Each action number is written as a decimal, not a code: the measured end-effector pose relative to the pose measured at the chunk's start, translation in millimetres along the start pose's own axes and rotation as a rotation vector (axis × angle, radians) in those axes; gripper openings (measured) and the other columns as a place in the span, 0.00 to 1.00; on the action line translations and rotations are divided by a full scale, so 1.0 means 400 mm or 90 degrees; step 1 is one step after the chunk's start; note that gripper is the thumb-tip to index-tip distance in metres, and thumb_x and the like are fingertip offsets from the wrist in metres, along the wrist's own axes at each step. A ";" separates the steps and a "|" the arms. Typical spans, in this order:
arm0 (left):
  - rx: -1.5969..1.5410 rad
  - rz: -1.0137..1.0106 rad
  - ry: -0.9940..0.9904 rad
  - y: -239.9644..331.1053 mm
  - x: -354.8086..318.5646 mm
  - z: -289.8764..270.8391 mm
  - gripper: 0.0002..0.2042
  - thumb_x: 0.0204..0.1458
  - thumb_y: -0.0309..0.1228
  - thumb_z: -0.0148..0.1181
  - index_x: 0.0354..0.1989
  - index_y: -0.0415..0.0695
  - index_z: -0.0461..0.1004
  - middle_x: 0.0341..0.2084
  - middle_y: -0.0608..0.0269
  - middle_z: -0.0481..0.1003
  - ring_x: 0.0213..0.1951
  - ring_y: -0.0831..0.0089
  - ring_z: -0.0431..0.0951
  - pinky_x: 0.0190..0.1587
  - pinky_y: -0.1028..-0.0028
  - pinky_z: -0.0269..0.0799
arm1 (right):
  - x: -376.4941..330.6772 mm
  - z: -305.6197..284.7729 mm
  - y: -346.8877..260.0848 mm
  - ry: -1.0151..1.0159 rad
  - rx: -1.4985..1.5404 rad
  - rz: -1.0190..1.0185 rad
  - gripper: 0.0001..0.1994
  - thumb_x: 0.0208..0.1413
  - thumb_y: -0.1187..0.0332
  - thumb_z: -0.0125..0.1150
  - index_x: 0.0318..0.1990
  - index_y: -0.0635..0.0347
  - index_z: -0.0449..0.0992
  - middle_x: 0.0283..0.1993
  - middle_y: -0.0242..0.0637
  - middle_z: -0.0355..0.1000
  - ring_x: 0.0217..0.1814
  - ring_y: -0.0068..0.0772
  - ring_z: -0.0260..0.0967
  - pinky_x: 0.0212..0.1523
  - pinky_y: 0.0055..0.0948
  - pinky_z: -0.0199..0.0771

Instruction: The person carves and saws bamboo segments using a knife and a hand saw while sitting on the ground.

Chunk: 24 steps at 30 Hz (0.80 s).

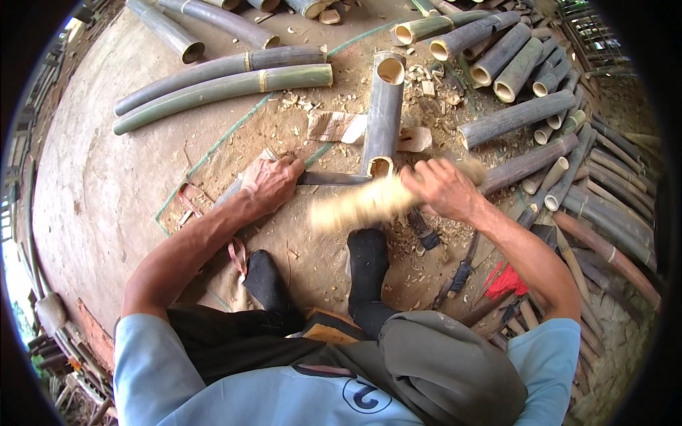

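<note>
My left hand [272, 183] is closed round the grip end of a knife with a long, flat, dark blade [330, 179]. That blade points right, its far end at the near mouth of a grey-green bamboo tube [384, 113] with a notch cut near its far end. Held in my right hand [444, 186] is a pale wooden stick [362, 204], smeared by motion, just below and right of the blade. Whether stick and blade touch I cannot tell. Under the tube lies a pale, curved bamboo offcut [335, 127].
Two long bamboo poles [227, 92] lie at the far left. Many cut bamboo tubes [501, 60] are piled at the right. Wood chips [444, 92] litter the ground. A dark-handled tool [462, 275] and a red cloth [506, 280] lie near my right forearm. My black-socked foot [368, 263] is close below the stick.
</note>
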<state>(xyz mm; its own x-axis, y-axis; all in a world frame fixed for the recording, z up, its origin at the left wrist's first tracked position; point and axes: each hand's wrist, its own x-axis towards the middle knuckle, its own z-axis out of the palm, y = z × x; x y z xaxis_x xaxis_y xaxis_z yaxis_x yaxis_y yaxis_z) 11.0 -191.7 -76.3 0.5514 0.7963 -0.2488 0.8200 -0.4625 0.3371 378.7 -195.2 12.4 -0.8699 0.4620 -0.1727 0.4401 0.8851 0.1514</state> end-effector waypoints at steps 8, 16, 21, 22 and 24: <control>0.037 0.037 -0.002 -0.008 0.003 0.000 0.07 0.60 0.28 0.50 0.43 0.39 0.72 0.33 0.51 0.77 0.29 0.56 0.81 0.29 0.58 0.78 | 0.044 0.020 -0.040 0.275 0.014 -0.221 0.13 0.64 0.70 0.53 0.55 0.61 0.70 0.29 0.34 0.68 0.27 0.25 0.68 0.26 0.26 0.71; -0.232 -0.056 0.059 -0.044 0.063 -0.042 0.07 0.51 0.31 0.61 0.30 0.40 0.77 0.21 0.48 0.77 0.26 0.51 0.81 0.31 0.56 0.74 | 0.028 -0.081 -0.140 0.009 0.080 -0.074 0.35 0.36 0.55 0.80 0.52 0.58 0.72 0.30 0.29 0.66 0.29 0.24 0.66 0.29 0.25 0.70; -0.136 -0.075 0.022 0.065 0.067 -0.054 0.05 0.54 0.30 0.60 0.32 0.42 0.76 0.22 0.51 0.78 0.24 0.54 0.80 0.29 0.55 0.76 | 0.002 -0.087 -0.197 0.061 0.091 -0.083 0.37 0.30 0.53 0.79 0.52 0.54 0.71 0.29 0.29 0.63 0.28 0.26 0.64 0.24 0.28 0.60; -0.115 -0.082 -0.033 0.081 0.055 -0.052 0.05 0.54 0.29 0.60 0.33 0.41 0.76 0.23 0.51 0.78 0.24 0.52 0.80 0.29 0.54 0.75 | 0.002 -0.088 -0.197 0.045 0.105 -0.073 0.38 0.30 0.52 0.79 0.52 0.54 0.71 0.30 0.29 0.63 0.28 0.25 0.64 0.24 0.28 0.60; -0.040 -0.030 -0.016 0.085 0.038 -0.012 0.04 0.54 0.29 0.59 0.33 0.42 0.75 0.26 0.52 0.78 0.27 0.49 0.81 0.30 0.53 0.76 | 0.007 -0.084 -0.163 0.056 0.104 -0.076 0.31 0.40 0.56 0.74 0.53 0.57 0.72 0.27 0.28 0.64 0.28 0.23 0.65 0.23 0.26 0.63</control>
<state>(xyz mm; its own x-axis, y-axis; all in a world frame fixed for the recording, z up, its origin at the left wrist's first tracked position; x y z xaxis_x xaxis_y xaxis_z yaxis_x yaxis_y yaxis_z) 46.6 -193.3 -64.3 0.5162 0.8064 -0.2885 0.8346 -0.3980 0.3809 340.1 -253.5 34.8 -0.9308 0.3534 -0.0938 0.3572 0.9337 -0.0265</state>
